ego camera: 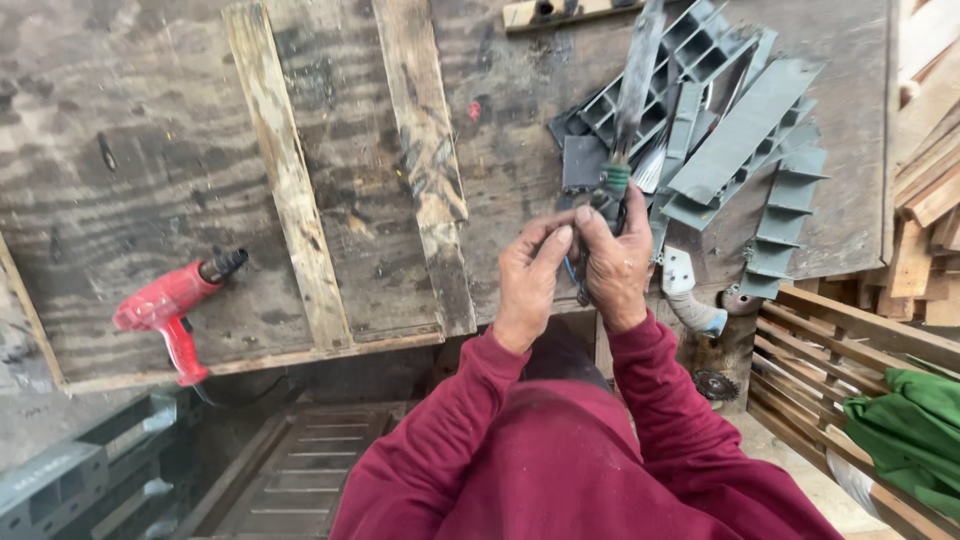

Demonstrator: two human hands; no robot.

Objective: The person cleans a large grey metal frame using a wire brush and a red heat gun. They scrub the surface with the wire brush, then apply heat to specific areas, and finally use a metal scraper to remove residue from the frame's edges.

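We held a long grey tool [630,100] over the near edge of the worn wooden tabletop [130,150], its blurred shaft running up and away from us across the pile of grey plastic channel pieces [745,130]. A green band ringed the shaft just above our fingers, and below it the body looked dark; a thin blue strand showed between our two hands. What kind of tool it was, we could not tell, since the shaft was smeared by motion.

Our right hand [620,265] was closed around the dark lower end of the tool, thumb up along it, so that grip was fully wrapped. Our left hand [528,280] sat just beside the right, fingers curled and its fingertips pressed against the same lower end; whether it truly clasped the tool or only steadied it, we could not tell.

Taking the tool as our landmark: the grey plastic pieces lay behind and to its right. Two pale wooden slats [290,180] lay well to its left. The red power drill [170,305] rested far to its left. A green cloth [915,430] hung over a wooden crate to its right, nearer us. We saw no packages or labels we could make out.
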